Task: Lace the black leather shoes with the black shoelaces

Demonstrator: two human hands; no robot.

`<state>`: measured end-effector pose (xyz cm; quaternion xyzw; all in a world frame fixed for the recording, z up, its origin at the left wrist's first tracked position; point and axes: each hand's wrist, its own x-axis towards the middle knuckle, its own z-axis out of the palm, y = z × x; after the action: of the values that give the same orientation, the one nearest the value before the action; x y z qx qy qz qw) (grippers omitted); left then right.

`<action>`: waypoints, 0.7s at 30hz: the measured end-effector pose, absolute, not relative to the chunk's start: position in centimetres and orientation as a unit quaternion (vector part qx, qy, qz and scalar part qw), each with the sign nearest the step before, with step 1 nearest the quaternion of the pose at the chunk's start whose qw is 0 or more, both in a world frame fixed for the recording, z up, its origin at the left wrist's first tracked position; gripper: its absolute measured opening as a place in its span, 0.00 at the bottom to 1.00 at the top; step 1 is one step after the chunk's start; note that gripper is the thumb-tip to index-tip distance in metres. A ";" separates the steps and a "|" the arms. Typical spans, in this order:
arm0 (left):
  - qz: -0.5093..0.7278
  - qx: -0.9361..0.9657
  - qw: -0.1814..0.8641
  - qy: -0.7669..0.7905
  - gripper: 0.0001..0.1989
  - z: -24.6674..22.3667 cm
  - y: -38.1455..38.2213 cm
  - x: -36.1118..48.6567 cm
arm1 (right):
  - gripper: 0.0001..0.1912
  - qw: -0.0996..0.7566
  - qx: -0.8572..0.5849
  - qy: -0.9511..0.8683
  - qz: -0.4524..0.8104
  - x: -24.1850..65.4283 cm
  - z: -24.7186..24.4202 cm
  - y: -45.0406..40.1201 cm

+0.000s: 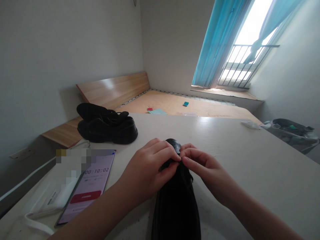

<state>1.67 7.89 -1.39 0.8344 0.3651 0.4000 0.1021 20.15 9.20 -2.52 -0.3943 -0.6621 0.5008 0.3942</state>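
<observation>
Left grip point(148, 166) and right grip point(205, 165) curled shut, pinching the top of a black leather shoe point(176, 206); wrists angled inward.

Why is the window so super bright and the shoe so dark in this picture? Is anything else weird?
In the head view, the window glares white, the shoe turns nearly black so its details vanish, the wall seems to lean from the wide lens, and a blocky blur patch hides part of the phone.

The black leather shoe point(176, 208) lies lengthwise on the white desk point(250, 166) straight ahead of me, its glossy far end raised and pinched between my fingers point(192, 160), its near end running out of view.
</observation>
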 end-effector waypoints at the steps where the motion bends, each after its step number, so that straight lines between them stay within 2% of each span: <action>1: 0.395 0.833 0.099 0.374 0.04 -1.3 7.9 1.7 | 0.11 0.393 -0.393 -0.665 0.499 20.2 -2.4 9.2; 12: 0.367 0.818 0.141 0.419 0.04 -0.8 7.9 1.5 | 0.11 0.426 -0.416 -0.639 0.488 20.0 -3.2 9.1; 16: 0.329 0.817 0.157 0.447 0.03 -0.4 8.0 0.8 | 0.12 0.435 -0.425 -0.654 0.450 20.4 -3.6 9.2; 21: 0.323 0.802 0.204 0.460 0.04 -0.4 8.0 0.6 | 0.12 0.424 -0.359 -0.747 0.364 20.7 -3.1 9.4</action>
<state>0.58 8.03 -0.38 0.8018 0.4598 0.3226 0.2041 20.70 9.43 -3.10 -0.3594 -0.7472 0.3643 0.4241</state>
